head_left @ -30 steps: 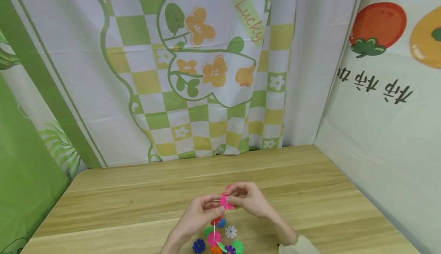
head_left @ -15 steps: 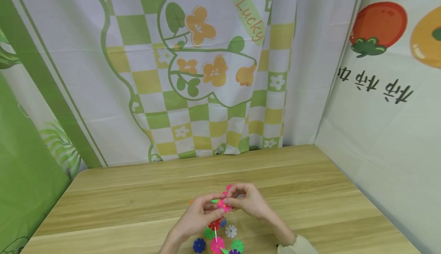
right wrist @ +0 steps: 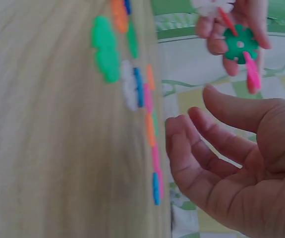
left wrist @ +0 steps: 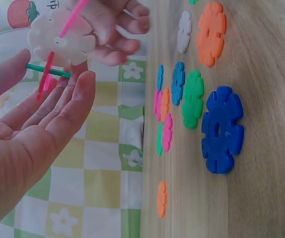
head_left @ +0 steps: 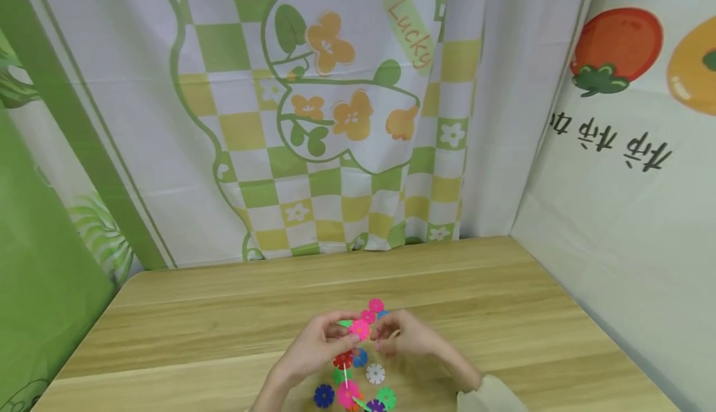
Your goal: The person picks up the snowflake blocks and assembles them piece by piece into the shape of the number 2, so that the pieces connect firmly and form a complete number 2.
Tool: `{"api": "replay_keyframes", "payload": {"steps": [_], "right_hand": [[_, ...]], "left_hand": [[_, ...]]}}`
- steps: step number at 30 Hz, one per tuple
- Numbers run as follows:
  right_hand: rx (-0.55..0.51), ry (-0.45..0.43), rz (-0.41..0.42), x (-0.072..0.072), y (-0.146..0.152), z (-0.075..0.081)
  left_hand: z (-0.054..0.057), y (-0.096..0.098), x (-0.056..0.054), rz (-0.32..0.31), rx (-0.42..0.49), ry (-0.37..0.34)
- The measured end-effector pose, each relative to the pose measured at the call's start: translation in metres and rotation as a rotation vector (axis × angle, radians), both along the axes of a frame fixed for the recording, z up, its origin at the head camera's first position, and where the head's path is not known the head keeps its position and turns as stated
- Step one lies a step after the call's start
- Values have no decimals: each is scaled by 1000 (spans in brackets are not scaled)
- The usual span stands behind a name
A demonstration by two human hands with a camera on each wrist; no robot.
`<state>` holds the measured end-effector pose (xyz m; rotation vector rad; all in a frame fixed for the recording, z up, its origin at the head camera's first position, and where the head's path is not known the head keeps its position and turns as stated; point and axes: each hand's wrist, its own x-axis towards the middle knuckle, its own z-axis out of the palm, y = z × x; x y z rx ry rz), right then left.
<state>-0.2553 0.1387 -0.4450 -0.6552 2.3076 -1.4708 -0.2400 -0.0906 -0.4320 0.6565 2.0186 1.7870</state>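
Observation:
My left hand [head_left: 313, 347] pinches a green flower-shaped plastic disc [right wrist: 234, 42] between thumb and fingers. Slotted onto it are a pink disc [head_left: 360, 330] and a red disc [left wrist: 46, 74]. A white disc [left wrist: 40, 37] joins the red one, with another pink disc [head_left: 348, 394] linked on below it, so the discs form a hanging chain. Just to the right of the chain, my right hand [head_left: 411, 334] is apart from it. Its fingers are loosely bent with nothing between them in the right wrist view.
Loose discs lie on the wooden table [head_left: 224, 337]: dark blue [left wrist: 222, 130], white [head_left: 375, 373], green [head_left: 386, 398], orange [left wrist: 211, 34] and several others. A few pink and blue discs [head_left: 376, 305] lie beyond the hands. A patterned curtain [head_left: 313, 188] hangs behind the table.
My right hand has let go of the pink disc and drawn back slightly to the right. The left hand keeps hold of the chain, and the chain's lower end has shifted a little.

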Motion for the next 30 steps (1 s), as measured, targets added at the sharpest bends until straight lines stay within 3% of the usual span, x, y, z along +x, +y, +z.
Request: {"api": "replay_keyframes", "payload": {"steps": [7,13,20,30], "right_hand": [[190,62,43,2,-5,-11],[261,91,48,4,-10,-15],[290,148,61,6,-14,-18],[272,151,54,6,-15,-18]], "left_hand": [[-3,-2,-2,-10,2,0],[-4,-3,-2,-7,-3,24],[-3,-2,-2,4,-19,20],[-3,-3,-1,13,-20,2]]}}
